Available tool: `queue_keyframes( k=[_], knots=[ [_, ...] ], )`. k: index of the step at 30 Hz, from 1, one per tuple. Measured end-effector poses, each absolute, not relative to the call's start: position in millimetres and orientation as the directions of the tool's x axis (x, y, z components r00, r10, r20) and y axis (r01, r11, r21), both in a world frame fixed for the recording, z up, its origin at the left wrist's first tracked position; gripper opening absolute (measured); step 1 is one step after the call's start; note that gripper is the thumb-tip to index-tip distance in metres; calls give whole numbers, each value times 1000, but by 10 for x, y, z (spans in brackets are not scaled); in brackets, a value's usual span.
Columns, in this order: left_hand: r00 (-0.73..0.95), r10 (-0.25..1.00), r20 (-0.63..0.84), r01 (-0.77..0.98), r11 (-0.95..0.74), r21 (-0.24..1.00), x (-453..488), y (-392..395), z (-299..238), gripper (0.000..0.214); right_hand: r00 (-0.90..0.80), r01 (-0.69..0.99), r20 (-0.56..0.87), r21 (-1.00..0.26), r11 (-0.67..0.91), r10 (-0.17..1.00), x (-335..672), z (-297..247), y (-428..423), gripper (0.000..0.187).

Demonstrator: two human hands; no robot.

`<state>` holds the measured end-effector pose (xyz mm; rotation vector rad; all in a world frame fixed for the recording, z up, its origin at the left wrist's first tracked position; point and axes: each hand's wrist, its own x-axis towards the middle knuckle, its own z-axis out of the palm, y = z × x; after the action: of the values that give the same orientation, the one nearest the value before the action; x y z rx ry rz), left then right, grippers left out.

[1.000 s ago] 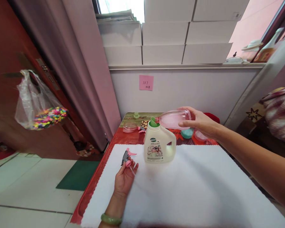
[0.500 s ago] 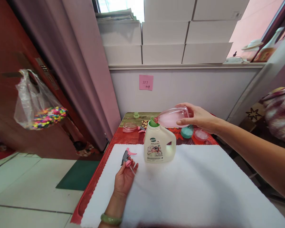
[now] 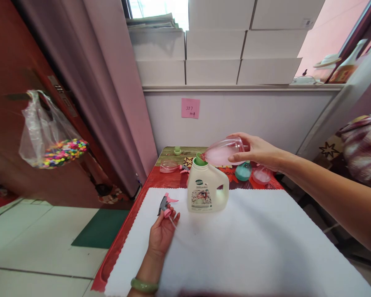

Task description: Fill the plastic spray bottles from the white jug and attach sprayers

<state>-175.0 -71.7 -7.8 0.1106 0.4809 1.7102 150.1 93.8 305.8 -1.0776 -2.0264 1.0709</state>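
Observation:
My right hand (image 3: 254, 149) grips a clear pink spray bottle (image 3: 220, 152) without its top, lying on its side in the air. Its neck points left, at the green spout (image 3: 199, 158) in the mouth of a cream-coloured jug (image 3: 200, 194) with a handle and a label. Liquid shows inside the tilted bottle; whether any flows out I cannot make out. In my left hand (image 3: 163, 231), fingers closed, is a grey and pink trigger spray head (image 3: 165, 205), its thin tube hanging over the white mat (image 3: 250, 251).
Behind the jug lie another pink spray bottle (image 3: 169, 166) and a small green cap (image 3: 177, 150). A teal bottle (image 3: 243, 171) and a pink bottle (image 3: 262, 175) are under my right arm. White boxes (image 3: 216, 72) stack on the ledge behind.
The pink bottle in my right hand has dipped slightly less than the camera view shifted, staying tilted at the jug's mouth. My left hand keeps its place with the spray head.

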Motion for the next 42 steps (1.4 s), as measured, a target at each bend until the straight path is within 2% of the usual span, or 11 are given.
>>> queue_keyframes(
  k=[6, 12, 20, 25, 29, 37, 42],
  knots=[
    [-213, 956, -201, -919, -126, 373, -1737, -716, -64, 31, -464, 446, 116, -826, 344, 878, 1484, 3137, 923, 81],
    [-213, 955, -206, -918, -123, 378, -1740, -716, -69, 31, -514, 413, 130, -829, 377, 848, 1499, 3176, 988, 78],
    [-217, 951, -221, -917, -120, 381, -1733, -713, -64, 31, -463, 413, 129, -844, 342, 877, 1443, 3242, 958, 89],
    [-222, 948, -230, -916, -122, 383, -1727, -716, -56, 30, -484, 376, 133, -861, 343, 865, 1422, 3239, 986, 79],
    [-221, 949, -227, -914, -121, 387, -1733, -716, -60, 32, -476, 443, 150, -810, 384, 867, 1390, 3292, 988, 76],
    [-236, 944, -233, -911, -131, 391, -1722, -714, -47, 28, -528, 533, 209, -673, 513, 823, 1285, 3510, 926, 87],
    [-230, 944, -238, -912, -123, 392, -1728, -719, -44, 29, -555, 631, 188, -540, 557, 810, 1192, 3662, 834, 95]
  ],
)
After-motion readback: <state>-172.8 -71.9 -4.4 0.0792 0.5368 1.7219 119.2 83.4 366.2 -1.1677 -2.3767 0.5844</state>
